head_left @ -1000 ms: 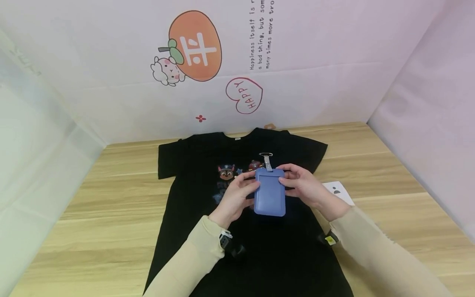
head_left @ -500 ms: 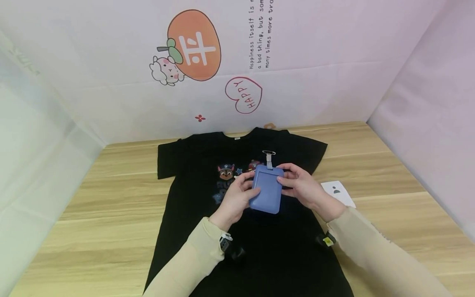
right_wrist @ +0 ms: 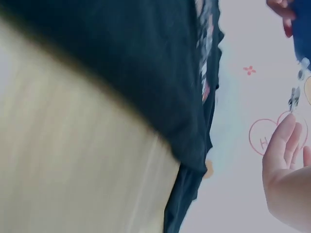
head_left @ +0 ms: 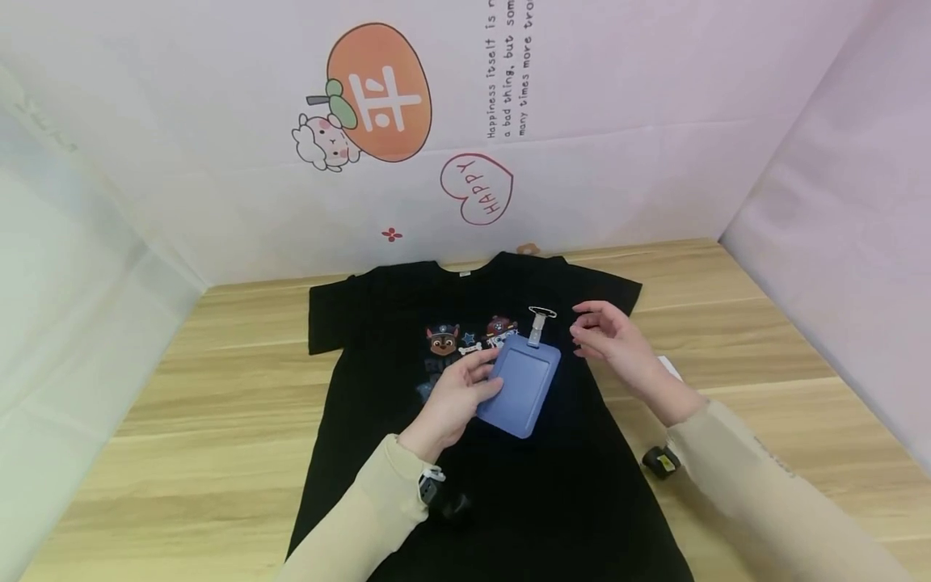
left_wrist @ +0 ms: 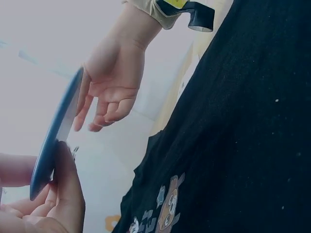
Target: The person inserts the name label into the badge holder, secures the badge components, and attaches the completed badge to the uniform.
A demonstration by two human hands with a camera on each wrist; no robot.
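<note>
My left hand point(head_left: 447, 400) pinched the badge holder point(head_left: 518, 386), its attached clip point(head_left: 537, 330) free. My relaxed right hand point(head_left: 618, 347) overhung the flat shirt's point(head_left: 524, 509) right edge.

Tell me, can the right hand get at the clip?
Probably yes: the right hand looks empty beside the clip, with nothing visible between them, and the left hand grips the holder.

1. I am facing a white backdrop point(head_left: 640, 186) bearing an orange fruit print point(head_left: 407, 121), printed text point(head_left: 507, 81) and a red heart point(head_left: 477, 188)
2. A whitish left sheet point(head_left: 80, 242) and a pinkish right sheet point(head_left: 844, 226) are flanking me
3. A pale wood-grain tabletop point(head_left: 196, 420) is meeting the backdrop's foot
</note>
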